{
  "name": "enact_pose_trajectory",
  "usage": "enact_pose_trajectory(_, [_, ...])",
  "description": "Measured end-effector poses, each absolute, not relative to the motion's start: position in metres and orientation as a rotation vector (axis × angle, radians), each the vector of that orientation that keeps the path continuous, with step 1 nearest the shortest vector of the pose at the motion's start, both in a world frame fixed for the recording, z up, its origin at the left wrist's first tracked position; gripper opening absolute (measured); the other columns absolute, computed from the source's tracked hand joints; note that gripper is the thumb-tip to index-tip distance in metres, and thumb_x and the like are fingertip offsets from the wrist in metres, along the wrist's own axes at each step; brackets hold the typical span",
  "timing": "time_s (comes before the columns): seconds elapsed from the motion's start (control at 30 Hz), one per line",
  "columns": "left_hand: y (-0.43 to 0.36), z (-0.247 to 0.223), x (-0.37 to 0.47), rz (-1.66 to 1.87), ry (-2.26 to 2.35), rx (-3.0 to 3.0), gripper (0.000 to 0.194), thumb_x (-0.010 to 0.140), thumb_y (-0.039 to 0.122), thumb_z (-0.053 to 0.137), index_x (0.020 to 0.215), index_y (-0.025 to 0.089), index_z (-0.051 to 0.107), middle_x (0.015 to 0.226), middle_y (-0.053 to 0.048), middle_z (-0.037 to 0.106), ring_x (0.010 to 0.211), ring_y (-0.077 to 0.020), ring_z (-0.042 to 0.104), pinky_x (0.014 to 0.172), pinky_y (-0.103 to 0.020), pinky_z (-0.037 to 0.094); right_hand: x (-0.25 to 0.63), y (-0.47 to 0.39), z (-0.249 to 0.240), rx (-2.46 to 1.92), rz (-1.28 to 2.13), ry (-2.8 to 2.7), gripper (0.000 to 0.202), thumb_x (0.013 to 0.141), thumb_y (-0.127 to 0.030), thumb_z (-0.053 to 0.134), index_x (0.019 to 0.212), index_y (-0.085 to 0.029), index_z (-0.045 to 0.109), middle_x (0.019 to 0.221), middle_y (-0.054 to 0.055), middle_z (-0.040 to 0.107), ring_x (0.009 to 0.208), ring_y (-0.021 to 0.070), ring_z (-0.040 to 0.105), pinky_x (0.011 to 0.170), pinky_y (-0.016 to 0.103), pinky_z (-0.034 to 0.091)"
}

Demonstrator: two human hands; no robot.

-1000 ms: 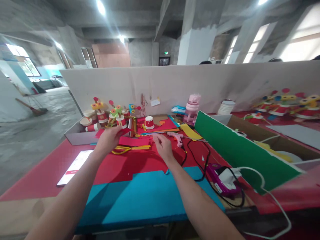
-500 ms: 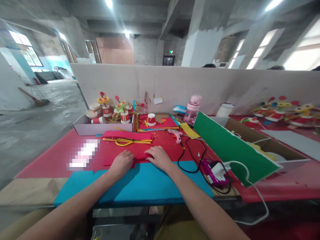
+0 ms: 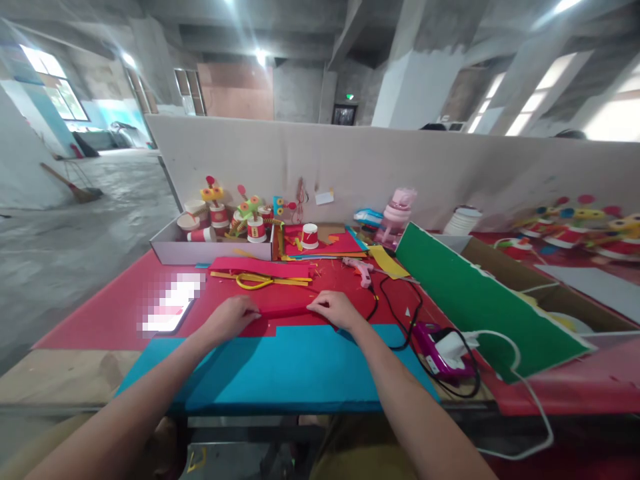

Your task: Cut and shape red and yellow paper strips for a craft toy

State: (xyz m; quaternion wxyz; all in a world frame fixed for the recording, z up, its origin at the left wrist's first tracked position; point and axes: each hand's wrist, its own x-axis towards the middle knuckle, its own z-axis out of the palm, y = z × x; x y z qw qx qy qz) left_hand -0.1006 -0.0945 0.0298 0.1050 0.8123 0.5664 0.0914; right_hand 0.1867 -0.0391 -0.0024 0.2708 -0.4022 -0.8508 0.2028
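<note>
Stretched between my two hands is a narrow red paper strip (image 3: 284,311), just beyond the edge of a blue sheet (image 3: 280,373). My left hand (image 3: 234,317) pinches the strip's left end, fingertips closed. At the other end, thumb and fingers of my right hand (image 3: 336,309) are pressed together on it. Past the strip lie yellow-handled scissors (image 3: 254,281), several yellow paper strips (image 3: 295,282) and a wider red paper piece (image 3: 260,268). A pink glue gun (image 3: 361,271) rests to the right of these, its black cord looping over the table.
A purple power strip (image 3: 445,353) with a white plug stands at right beside a green board (image 3: 480,303). A white box (image 3: 215,252) holds paper-cup figures. A pixelated phone-like object (image 3: 175,303) lies at left; a pink bottle (image 3: 397,217) stands at the back.
My hands have come up slightly from the red paper, fingers now pinching a narrow strip drawn straight between them. The view has shifted a little.
</note>
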Motion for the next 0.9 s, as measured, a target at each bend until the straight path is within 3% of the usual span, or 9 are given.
enact_pose_trajectory(0.17, [-0.084,0.027,-0.108,0.196,1.847,2.271,0.03,0.087,0.04,0.047,0.075,0.018,0.063,0.079,-0.007,0.068,0.071,-0.0199,0.061,0.058,-0.027,0.038,0.183,-0.035,-0.007,-1.249,0.472,-2.201,0.02,0.083,-0.038,0.063,0.08,-0.021,0.072,0.085,0.003,0.073,0.078,0.0165,0.064,0.069,0.025,0.041])
enact_pose_trajectory(0.3, [-0.084,0.025,-0.105,0.075,1.976,2.277,0.036,0.087,0.048,0.044,0.073,0.018,0.059,0.08,-0.009,0.068,0.072,-0.0219,0.062,0.056,-0.027,0.035,0.177,-0.035,-0.006,-1.35,0.384,-2.199,0.018,0.081,-0.038,0.066,0.079,-0.02,0.069,0.084,0.004,0.073,0.079,0.0174,0.064,0.07,0.026,0.04])
enact_pose_trajectory(0.6, [-0.082,0.031,-0.1,-0.128,1.976,2.35,0.039,0.09,0.046,0.037,0.084,0.018,0.063,0.097,-0.015,0.07,0.092,-0.0278,0.064,0.077,-0.037,0.041,0.17,-0.039,-0.001,-1.462,0.261,-2.262,0.017,0.081,-0.037,0.067,0.081,-0.02,0.065,0.086,0.003,0.072,0.08,0.0181,0.063,0.069,0.028,0.034])
enact_pose_trajectory(0.9, [-0.089,0.026,-0.082,0.056,1.91,2.513,0.029,0.089,0.04,0.046,0.084,0.018,0.063,0.094,-0.013,0.07,0.095,-0.028,0.06,0.08,-0.039,0.035,0.184,-0.042,0.009,-1.568,0.081,-2.329,0.017,0.083,-0.037,0.065,0.078,-0.021,0.065,0.08,0.005,0.071,0.076,0.0201,0.061,0.072,0.031,0.033])
